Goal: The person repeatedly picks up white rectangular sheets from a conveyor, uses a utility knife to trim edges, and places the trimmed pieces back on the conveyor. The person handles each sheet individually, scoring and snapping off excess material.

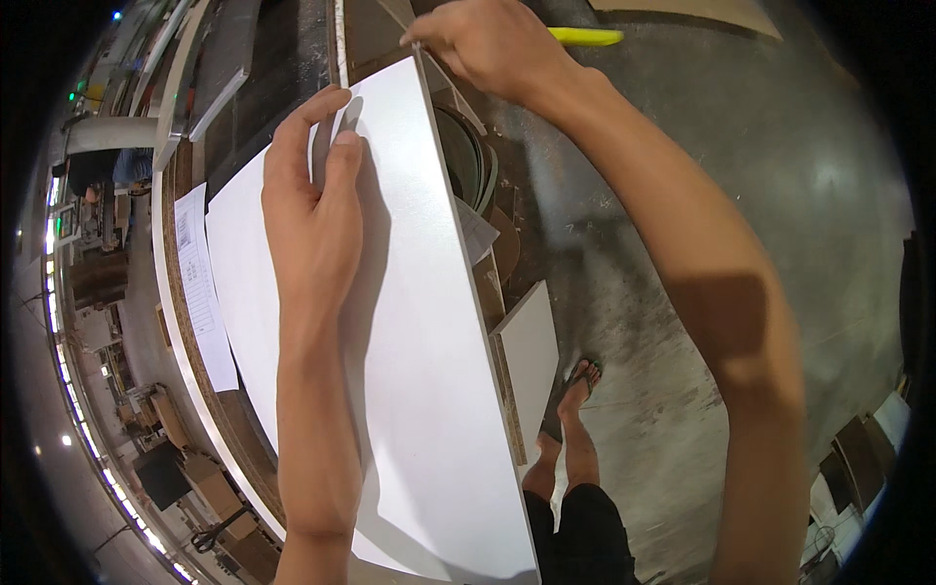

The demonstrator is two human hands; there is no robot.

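Note:
A long white panel (419, 322) lies in front of me, its narrow far corner pointing away. My left hand (312, 185) rests on the panel near its far end, thumb and forefinger apart and slightly bent. A shadow falls beside it. At the panel's far corner, my right hand (487, 49) is closed around a slim tool whose bright yellow handle (588, 37) sticks out to the right. The fingertips are at the corner edge; the tool's working end is hidden or too small to make out.
A printed paper sheet (203, 292) lies left of the panel on the bench edge (180, 331). Beneath the right edge sit a roll of dark banding (468, 156) and a loose white offcut (531, 356). Boards (863, 458) stand on the floor at far right.

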